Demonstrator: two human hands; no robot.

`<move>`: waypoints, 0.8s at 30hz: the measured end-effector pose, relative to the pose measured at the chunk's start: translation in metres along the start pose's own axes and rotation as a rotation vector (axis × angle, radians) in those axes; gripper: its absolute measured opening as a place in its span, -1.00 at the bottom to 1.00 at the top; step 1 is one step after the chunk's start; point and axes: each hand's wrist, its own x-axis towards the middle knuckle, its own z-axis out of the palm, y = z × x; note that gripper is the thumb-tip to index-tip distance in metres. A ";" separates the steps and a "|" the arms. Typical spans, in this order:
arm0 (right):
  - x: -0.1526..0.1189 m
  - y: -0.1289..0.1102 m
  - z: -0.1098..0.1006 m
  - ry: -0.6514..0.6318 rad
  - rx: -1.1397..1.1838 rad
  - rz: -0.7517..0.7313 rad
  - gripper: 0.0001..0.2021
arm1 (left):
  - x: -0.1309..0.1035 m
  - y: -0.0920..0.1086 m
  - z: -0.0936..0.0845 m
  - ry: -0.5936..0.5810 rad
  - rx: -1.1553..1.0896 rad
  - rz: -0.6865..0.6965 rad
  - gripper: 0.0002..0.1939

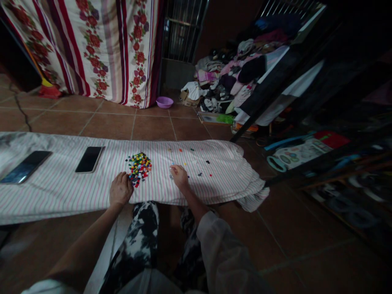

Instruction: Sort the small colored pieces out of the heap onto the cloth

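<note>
A pile of small multicoloured pieces (141,166) lies on the striped cloth (162,192). At the pile's lower left edge rests my left hand (121,188), its fingers bent down by the pieces; whether it holds one is too small to tell. My right hand (179,176) is over the cloth right of the pile, thumb and fingertips pinched together around something I cannot make out. Small separate pieces lie spread beyond and to the right of it, among them a black one (208,162), a red one (210,175) and an orange one (180,150).
Two phones, one light-edged (89,159) and one dark (26,167), lie on the cloth at the left. Past the cloth, a purple basin (164,102) stands on the tiled floor near a heap of clothes (232,77). A dark slanted post rises at the right.
</note>
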 end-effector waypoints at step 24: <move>0.039 0.057 -0.085 0.070 -0.428 0.284 -0.78 | 0.000 0.002 -0.002 -0.023 -0.086 -0.028 -0.70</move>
